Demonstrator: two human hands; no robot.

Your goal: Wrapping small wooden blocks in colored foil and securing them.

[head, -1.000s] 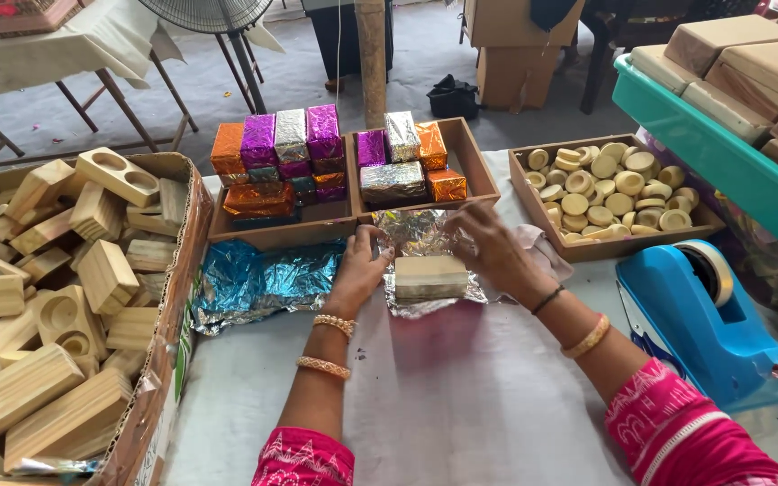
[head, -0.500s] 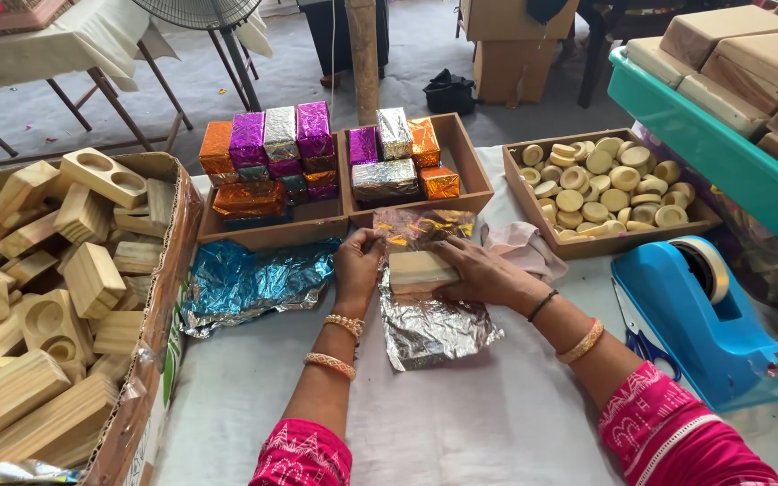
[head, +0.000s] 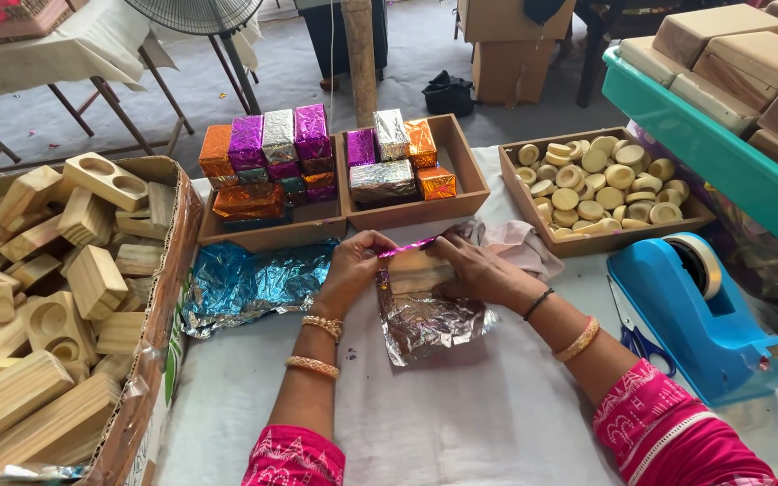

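Observation:
A pale wooden block point(head: 416, 267) lies on a crinkled silver foil sheet point(head: 425, 319) on the white table. My left hand point(head: 351, 270) pinches the foil's far edge at the block's left end. My right hand point(head: 479, 268) grips the same edge at the right end and rests on the block. Between my hands the folded foil edge shows its purple side, drawn over the block's far side.
A blue foil sheet point(head: 254, 281) lies left of my hands. Two wooden trays point(head: 272, 236) point(head: 470, 171) behind hold foil-wrapped blocks. A tray of round wooden discs point(head: 601, 238), a blue tape dispenser point(head: 700, 315) and a teal crate point(head: 704, 153) are right. A cardboard box of wooden blocks point(head: 168, 306) is left.
Both hands lifted the foil's far edge and folded it toward me over the block. The block and foil shifted slightly nearer to me.

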